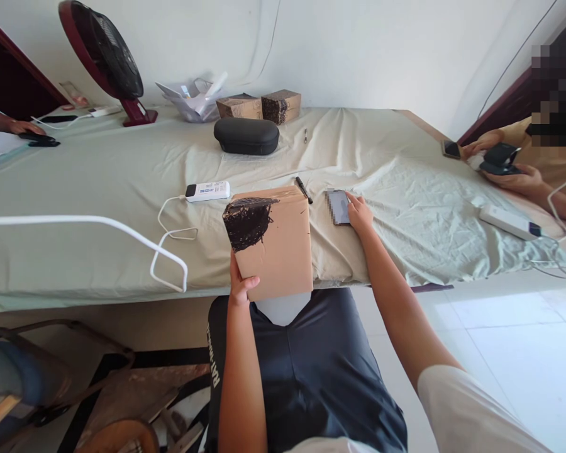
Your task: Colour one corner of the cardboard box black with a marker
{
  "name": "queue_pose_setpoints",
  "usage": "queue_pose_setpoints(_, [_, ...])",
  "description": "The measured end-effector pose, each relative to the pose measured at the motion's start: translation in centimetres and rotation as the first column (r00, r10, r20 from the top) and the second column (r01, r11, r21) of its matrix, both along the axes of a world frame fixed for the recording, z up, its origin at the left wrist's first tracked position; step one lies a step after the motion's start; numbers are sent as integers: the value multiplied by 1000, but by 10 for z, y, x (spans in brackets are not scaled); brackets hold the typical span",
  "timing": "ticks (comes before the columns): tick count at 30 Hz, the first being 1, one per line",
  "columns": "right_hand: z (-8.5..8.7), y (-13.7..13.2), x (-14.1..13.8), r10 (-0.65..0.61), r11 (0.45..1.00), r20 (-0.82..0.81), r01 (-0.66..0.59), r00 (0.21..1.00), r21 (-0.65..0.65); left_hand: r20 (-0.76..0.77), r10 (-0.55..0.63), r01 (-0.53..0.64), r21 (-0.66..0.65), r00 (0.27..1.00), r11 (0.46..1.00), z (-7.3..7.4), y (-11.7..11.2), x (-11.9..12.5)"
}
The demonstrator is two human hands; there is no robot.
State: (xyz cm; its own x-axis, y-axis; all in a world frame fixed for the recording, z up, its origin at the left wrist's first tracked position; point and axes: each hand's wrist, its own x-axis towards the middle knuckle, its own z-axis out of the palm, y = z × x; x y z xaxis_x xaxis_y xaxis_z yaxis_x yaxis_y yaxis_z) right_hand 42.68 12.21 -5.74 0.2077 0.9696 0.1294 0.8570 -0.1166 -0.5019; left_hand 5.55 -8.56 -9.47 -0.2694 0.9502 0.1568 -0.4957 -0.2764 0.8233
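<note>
My left hand [243, 289] is closed on the lower left edge of a brown cardboard box [283, 251], thumb on the near face. The box is tilted at the table's front edge, above my lap. Black marker scribble covers its upper left corner. My right hand [361, 214] reaches to a smartphone [339, 207] lying on the cloth, a finger stretched onto its screen. That hand grips nothing; some of its fingers are partly hidden. A black marker pen [304, 189] lies between the box and the phone.
A white power bank [208, 191] with a cable lies left of the box. Behind are a black case [246, 136], small cardboard boxes [282, 106], a plastic bag [193, 104] and a fan [104, 56]. Other people's hands show at left [26, 128] and right [514, 179].
</note>
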Motion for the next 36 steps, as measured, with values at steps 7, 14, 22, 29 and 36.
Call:
queue_pose_setpoints(7, [-4, 0, -1, 63, 994, -71, -55, 995, 99, 3, -15, 15, 27, 1000, 1000, -1, 1, 0])
queue_pose_setpoints(14, [-6, -4, 6, 65, 980, -223, -21, 973, 197, -3, -17, 17, 26, 1000, 1000, 0, 1, 1])
queue_pose_setpoints(22, [-7, -31, 15, 137, 972, -298, -70, 945, 224, -7, -20, 21, 26, 1000, 999, 1, 1, 0])
queue_pose_setpoints(29, [-5, -30, 11, 147, 970, -275, -84, 950, 226, 0, -28, 28, 26, 1000, 999, 7, 0, 2])
queue_pose_setpoints(36, [-6, -31, 13, 102, 972, -264, -40, 959, 232, -2, -40, 40, 21, 999, 999, 22, -10, 6])
